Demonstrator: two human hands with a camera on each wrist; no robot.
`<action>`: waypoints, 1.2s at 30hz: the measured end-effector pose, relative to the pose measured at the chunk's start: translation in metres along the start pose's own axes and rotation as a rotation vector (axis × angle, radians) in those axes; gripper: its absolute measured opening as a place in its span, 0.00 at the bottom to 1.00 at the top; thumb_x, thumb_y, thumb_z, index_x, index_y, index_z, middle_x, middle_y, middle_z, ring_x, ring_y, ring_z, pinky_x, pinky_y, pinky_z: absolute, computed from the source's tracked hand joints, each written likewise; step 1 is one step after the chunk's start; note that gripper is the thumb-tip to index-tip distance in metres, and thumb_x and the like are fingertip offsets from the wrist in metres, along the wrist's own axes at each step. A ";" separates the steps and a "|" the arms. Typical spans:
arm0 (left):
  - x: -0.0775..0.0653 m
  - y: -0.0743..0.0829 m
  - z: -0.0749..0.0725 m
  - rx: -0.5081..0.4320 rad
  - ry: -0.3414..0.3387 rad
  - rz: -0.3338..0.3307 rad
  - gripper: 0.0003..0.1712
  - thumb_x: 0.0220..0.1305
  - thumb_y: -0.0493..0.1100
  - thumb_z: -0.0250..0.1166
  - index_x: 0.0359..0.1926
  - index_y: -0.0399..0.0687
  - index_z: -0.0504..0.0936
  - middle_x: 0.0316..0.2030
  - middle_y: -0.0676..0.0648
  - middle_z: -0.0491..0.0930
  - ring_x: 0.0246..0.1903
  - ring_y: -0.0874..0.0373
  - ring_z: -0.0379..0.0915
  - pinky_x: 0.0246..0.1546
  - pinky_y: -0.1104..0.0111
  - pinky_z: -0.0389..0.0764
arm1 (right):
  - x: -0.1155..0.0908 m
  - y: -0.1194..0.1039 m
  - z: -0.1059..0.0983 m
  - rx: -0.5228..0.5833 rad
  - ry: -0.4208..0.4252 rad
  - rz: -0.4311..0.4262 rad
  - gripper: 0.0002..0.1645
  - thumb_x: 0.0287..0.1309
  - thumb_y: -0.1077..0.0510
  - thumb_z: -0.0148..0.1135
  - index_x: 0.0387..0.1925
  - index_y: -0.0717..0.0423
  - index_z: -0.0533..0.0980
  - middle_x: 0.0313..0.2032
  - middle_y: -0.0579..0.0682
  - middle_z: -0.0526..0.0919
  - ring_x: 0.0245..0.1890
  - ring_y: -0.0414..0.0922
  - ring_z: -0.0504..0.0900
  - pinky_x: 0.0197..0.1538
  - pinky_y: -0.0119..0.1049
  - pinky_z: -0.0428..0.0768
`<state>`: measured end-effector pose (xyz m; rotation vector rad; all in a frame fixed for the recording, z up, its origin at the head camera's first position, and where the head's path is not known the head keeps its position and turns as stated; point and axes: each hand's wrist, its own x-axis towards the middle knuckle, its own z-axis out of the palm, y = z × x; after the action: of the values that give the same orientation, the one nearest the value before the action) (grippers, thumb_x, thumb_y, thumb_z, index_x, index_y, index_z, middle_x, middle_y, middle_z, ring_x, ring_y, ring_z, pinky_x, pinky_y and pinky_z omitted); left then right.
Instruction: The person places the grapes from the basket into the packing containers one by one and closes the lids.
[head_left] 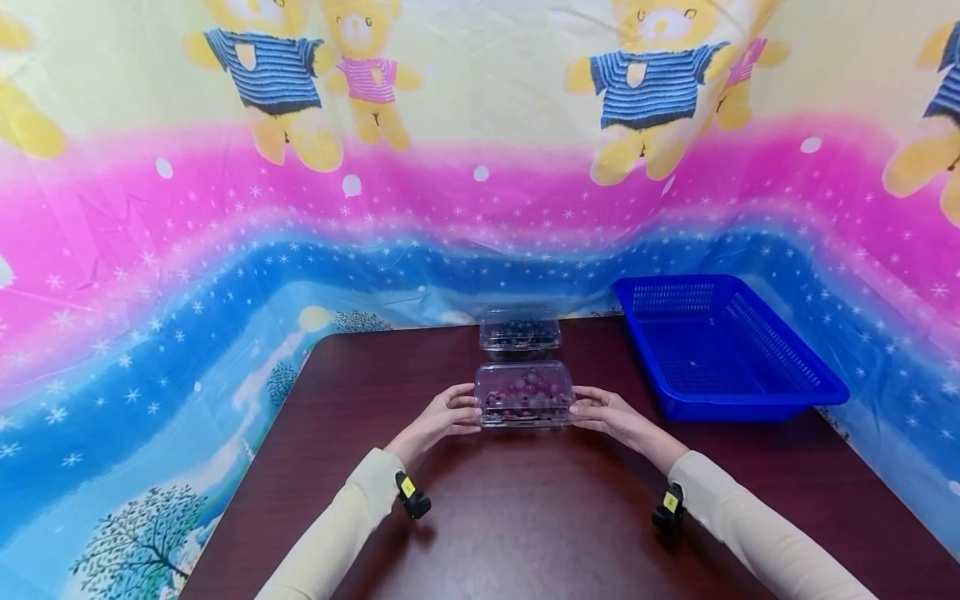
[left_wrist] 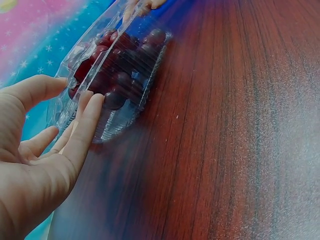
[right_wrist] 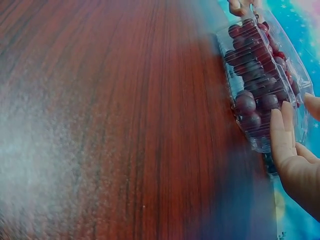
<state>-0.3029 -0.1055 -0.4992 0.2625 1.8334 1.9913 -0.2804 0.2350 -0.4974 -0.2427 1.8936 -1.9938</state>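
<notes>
A clear plastic clamshell box of red grapes (head_left: 525,395) is held between both hands at the middle of the table. My left hand (head_left: 444,417) grips its left end, with fingers spread along the side and lid edge; the left wrist view shows these fingers on the plastic (left_wrist: 107,90). At the opposite end my right hand (head_left: 611,414) grips the box, fingertips against the wall in the right wrist view (right_wrist: 290,145). The lid lies over the grapes. Whether the box bottom touches the table, I cannot tell.
Behind stands a second clear box (head_left: 520,332) of small dark round fruit, near the table's far edge. A blue plastic basket (head_left: 750,404) sits at the back right of the dark brown wooden table (head_left: 525,517). A printed cloth (head_left: 480,200) hangs behind the table.
</notes>
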 end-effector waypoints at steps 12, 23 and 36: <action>0.001 -0.002 0.000 0.008 0.002 0.000 0.38 0.59 0.32 0.62 0.68 0.42 0.56 0.59 0.33 0.63 0.40 0.55 0.77 0.45 0.54 0.79 | 0.002 0.002 0.002 0.028 0.017 -0.004 0.39 0.61 0.66 0.55 0.68 0.67 0.49 0.39 0.50 0.75 0.43 0.43 0.81 0.52 0.41 0.77; 0.002 -0.004 -0.001 0.016 -0.016 0.005 0.38 0.59 0.33 0.62 0.68 0.41 0.55 0.59 0.32 0.63 0.39 0.55 0.78 0.45 0.54 0.79 | 0.001 0.000 0.003 0.044 0.021 -0.005 0.40 0.59 0.68 0.55 0.68 0.68 0.49 0.36 0.48 0.76 0.42 0.42 0.82 0.50 0.38 0.79; 0.002 -0.003 0.000 0.027 -0.015 0.014 0.37 0.59 0.31 0.62 0.67 0.43 0.57 0.57 0.33 0.65 0.38 0.54 0.79 0.44 0.54 0.79 | 0.001 -0.003 0.007 0.059 0.038 0.012 0.40 0.59 0.71 0.54 0.69 0.67 0.47 0.34 0.47 0.79 0.40 0.43 0.82 0.53 0.44 0.77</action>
<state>-0.3046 -0.1047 -0.5029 0.2976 1.8549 1.9701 -0.2785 0.2280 -0.4939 -0.1786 1.8517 -2.0565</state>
